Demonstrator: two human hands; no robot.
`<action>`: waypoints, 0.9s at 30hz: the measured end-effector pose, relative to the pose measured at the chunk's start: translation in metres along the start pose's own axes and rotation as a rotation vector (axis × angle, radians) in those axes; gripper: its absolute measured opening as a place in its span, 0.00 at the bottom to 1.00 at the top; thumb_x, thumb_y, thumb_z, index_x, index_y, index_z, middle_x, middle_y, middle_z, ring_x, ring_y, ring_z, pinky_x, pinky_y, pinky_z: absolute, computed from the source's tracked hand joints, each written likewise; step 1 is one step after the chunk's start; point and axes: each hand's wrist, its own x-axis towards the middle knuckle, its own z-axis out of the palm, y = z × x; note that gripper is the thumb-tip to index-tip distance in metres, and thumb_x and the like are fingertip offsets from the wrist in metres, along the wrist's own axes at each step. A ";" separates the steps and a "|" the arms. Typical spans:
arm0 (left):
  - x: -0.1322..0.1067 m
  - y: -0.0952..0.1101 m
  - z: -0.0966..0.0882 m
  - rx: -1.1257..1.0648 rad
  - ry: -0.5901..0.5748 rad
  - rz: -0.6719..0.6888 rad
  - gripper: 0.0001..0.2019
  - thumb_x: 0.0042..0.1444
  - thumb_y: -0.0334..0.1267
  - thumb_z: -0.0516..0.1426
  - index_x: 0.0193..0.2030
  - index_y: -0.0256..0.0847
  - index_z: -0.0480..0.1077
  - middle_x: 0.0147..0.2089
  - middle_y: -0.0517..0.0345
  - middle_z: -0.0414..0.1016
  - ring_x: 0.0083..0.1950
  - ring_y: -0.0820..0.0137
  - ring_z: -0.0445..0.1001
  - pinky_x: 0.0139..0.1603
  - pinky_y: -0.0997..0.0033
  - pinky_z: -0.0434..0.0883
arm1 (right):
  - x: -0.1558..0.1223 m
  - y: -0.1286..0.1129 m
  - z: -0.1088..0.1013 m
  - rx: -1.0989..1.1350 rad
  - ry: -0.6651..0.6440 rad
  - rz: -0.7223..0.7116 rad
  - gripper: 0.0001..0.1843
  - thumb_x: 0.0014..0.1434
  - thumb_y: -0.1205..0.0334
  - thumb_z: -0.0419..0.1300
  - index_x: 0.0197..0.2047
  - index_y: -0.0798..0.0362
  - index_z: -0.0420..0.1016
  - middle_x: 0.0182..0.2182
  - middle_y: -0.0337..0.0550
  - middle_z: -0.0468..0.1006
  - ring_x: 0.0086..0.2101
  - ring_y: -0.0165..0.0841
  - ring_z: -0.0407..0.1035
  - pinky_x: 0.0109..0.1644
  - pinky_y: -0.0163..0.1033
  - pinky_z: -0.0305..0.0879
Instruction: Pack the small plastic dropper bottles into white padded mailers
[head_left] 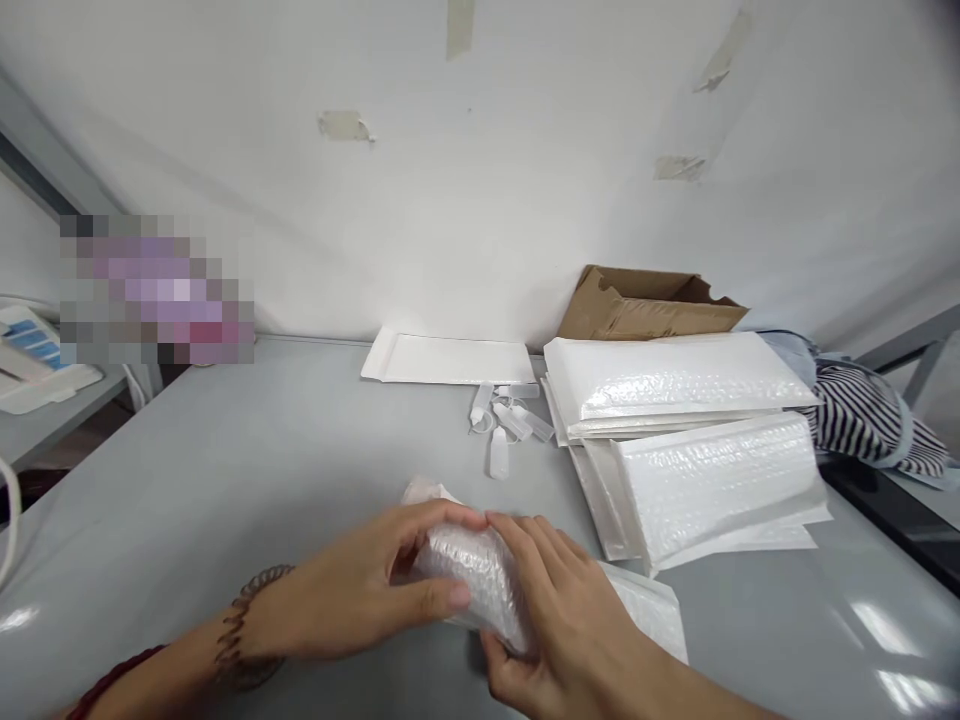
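- Gripping a bubble-wrap bundle (469, 580) with both hands: left hand (352, 585) curled around one end, right hand (562, 625) clasping the other
- Bundle held between the hands, near the front of a grey table (225, 470), beside a white mailer (645, 610)
- Small translucent plastic bottles (499, 430) lying beyond the hands
- Stacked pearly bubble mailers (675, 385) to the right, with a flat white mailer (450, 360) and a cardboard box (645, 305) by the wall
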 end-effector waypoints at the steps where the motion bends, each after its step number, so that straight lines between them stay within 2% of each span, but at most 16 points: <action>1: 0.001 0.000 -0.001 -0.052 -0.046 0.002 0.25 0.53 0.50 0.58 0.58 0.48 0.62 0.48 0.57 0.71 0.43 0.66 0.71 0.41 0.72 0.69 | 0.000 0.000 0.001 -0.016 -0.008 -0.003 0.40 0.44 0.65 0.54 0.60 0.60 0.44 0.44 0.55 0.69 0.42 0.45 0.65 0.42 0.49 0.67; 3: 0.004 0.000 -0.003 -0.126 -0.050 -0.032 0.24 0.54 0.51 0.57 0.56 0.46 0.63 0.43 0.57 0.73 0.39 0.67 0.71 0.37 0.73 0.68 | 0.000 -0.001 0.002 -0.066 -0.024 -0.009 0.41 0.43 0.65 0.53 0.60 0.63 0.44 0.44 0.57 0.69 0.43 0.46 0.65 0.42 0.49 0.67; 4: 0.006 0.001 -0.005 -0.120 0.012 -0.057 0.22 0.55 0.52 0.55 0.53 0.44 0.65 0.37 0.58 0.74 0.36 0.68 0.71 0.34 0.74 0.67 | 0.000 -0.001 0.002 -0.091 -0.036 -0.013 0.42 0.42 0.65 0.53 0.61 0.65 0.44 0.45 0.59 0.68 0.44 0.48 0.64 0.43 0.50 0.66; 7: 0.017 0.008 -0.013 0.170 0.407 -0.054 0.17 0.59 0.51 0.50 0.36 0.39 0.70 0.23 0.61 0.70 0.25 0.71 0.67 0.27 0.74 0.62 | -0.002 -0.001 0.001 -0.123 -0.083 -0.014 0.44 0.41 0.65 0.53 0.61 0.69 0.46 0.48 0.63 0.66 0.46 0.51 0.62 0.45 0.52 0.64; 9: 0.030 0.015 -0.018 0.439 0.612 0.030 0.16 0.59 0.48 0.49 0.29 0.39 0.68 0.21 0.61 0.68 0.24 0.72 0.64 0.27 0.73 0.60 | -0.003 -0.002 -0.001 -0.119 -0.110 -0.007 0.42 0.44 0.65 0.53 0.62 0.70 0.47 0.49 0.63 0.66 0.46 0.50 0.62 0.46 0.53 0.63; 12: 0.058 0.027 -0.020 0.544 0.534 0.065 0.14 0.56 0.44 0.51 0.24 0.39 0.67 0.22 0.60 0.68 0.25 0.70 0.65 0.27 0.73 0.58 | -0.003 -0.002 -0.004 -0.099 -0.138 0.020 0.40 0.47 0.64 0.53 0.62 0.69 0.49 0.49 0.62 0.67 0.46 0.49 0.61 0.46 0.52 0.63; 15: 0.088 0.035 -0.015 0.549 0.463 0.021 0.15 0.50 0.43 0.53 0.17 0.40 0.63 0.16 0.61 0.61 0.21 0.70 0.62 0.24 0.71 0.55 | -0.003 -0.002 -0.005 -0.091 -0.157 0.051 0.40 0.47 0.64 0.54 0.62 0.68 0.50 0.48 0.60 0.67 0.45 0.48 0.61 0.46 0.51 0.64; 18: 0.107 0.039 -0.009 0.529 0.413 -0.016 0.18 0.45 0.42 0.56 0.11 0.42 0.55 0.13 0.62 0.55 0.18 0.70 0.59 0.21 0.71 0.51 | -0.003 -0.001 -0.005 -0.106 -0.150 0.067 0.40 0.48 0.63 0.55 0.63 0.69 0.49 0.48 0.60 0.67 0.45 0.48 0.61 0.46 0.51 0.64; 22: 0.110 0.039 -0.011 0.435 0.319 -0.086 0.19 0.41 0.39 0.57 0.09 0.42 0.51 0.11 0.64 0.53 0.15 0.74 0.54 0.18 0.71 0.49 | -0.004 0.000 -0.005 -0.112 -0.152 0.080 0.40 0.49 0.63 0.55 0.63 0.67 0.49 0.48 0.59 0.67 0.45 0.48 0.61 0.45 0.52 0.64; 27: 0.094 0.049 -0.028 0.197 0.156 -0.197 0.15 0.44 0.41 0.56 0.13 0.39 0.60 0.13 0.59 0.63 0.13 0.75 0.59 0.14 0.74 0.54 | -0.005 0.000 -0.006 -0.091 -0.153 0.085 0.40 0.49 0.63 0.56 0.63 0.66 0.50 0.48 0.57 0.66 0.45 0.47 0.60 0.45 0.51 0.64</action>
